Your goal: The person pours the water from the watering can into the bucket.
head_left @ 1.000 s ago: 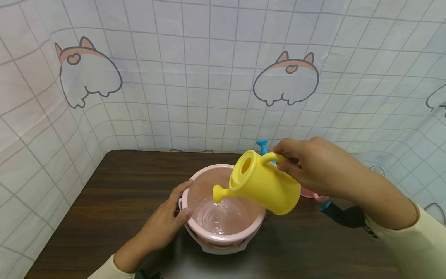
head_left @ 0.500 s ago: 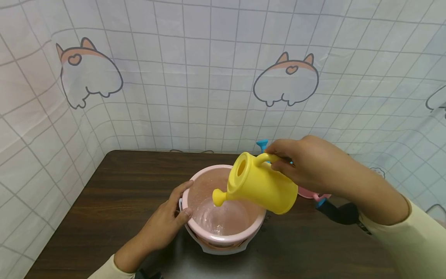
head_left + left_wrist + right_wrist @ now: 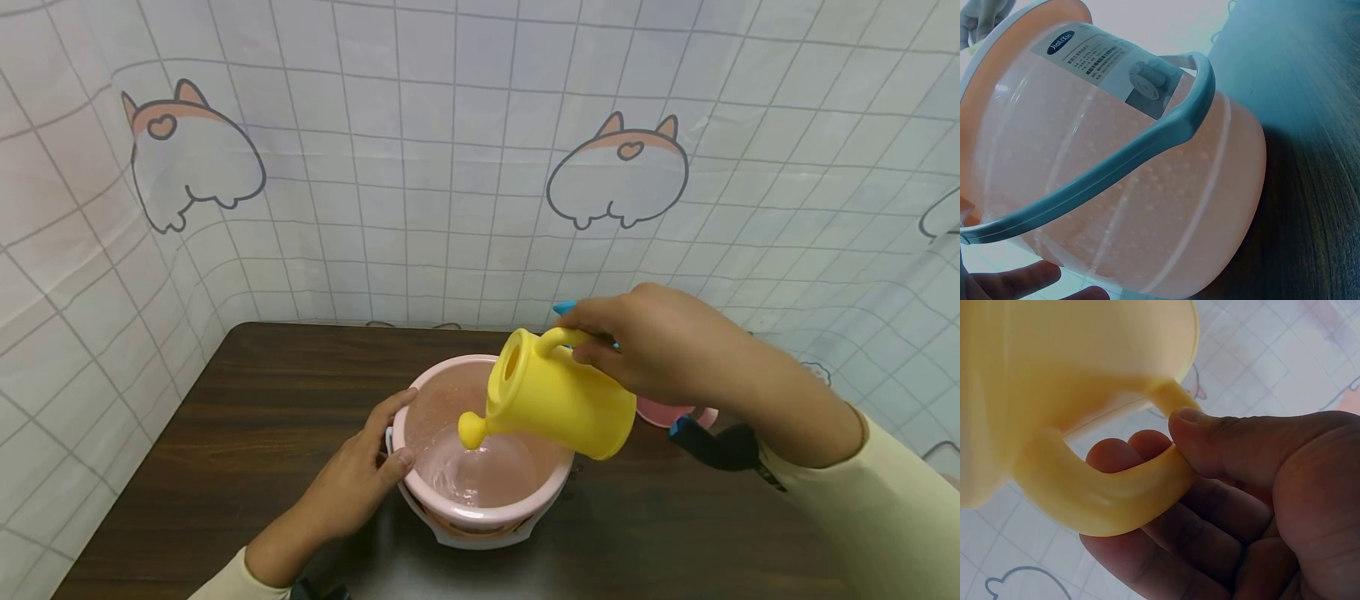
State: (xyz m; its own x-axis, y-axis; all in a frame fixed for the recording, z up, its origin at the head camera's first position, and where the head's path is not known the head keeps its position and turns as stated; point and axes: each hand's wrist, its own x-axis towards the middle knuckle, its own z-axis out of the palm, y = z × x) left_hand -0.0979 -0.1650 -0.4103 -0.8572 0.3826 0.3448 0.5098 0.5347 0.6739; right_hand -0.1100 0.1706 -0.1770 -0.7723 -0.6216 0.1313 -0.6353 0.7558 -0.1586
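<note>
A pink bucket [image 3: 558,483] stands on the table with rippling water [image 3: 480,471] at its bottom. My left hand [image 3: 352,475] holds its left rim, thumb over the edge. In the left wrist view, fingertips [image 3: 1029,278] show beside the bucket wall, near the lowered grey handle [image 3: 1129,162]. With my right hand [image 3: 660,350] I grip the handle of a yellow watering can [image 3: 566,400], tilted above the bucket with its spout pointing down inside. The right wrist view shows my thumb and fingers curled round the can's handle [image 3: 1110,500].
Behind my right hand, a blue spout-like piece [image 3: 564,307] peeks out, mostly hidden. A pink item [image 3: 663,412] lies to the right on the dark wooden table [image 3: 262,400]. A white gridded curtain [image 3: 420,167] hangs behind the table.
My right hand has shifted slightly left and tipped the watering can a little further, its spout a bit lower. More of the pink item shows. The left hand and bucket stay put.
</note>
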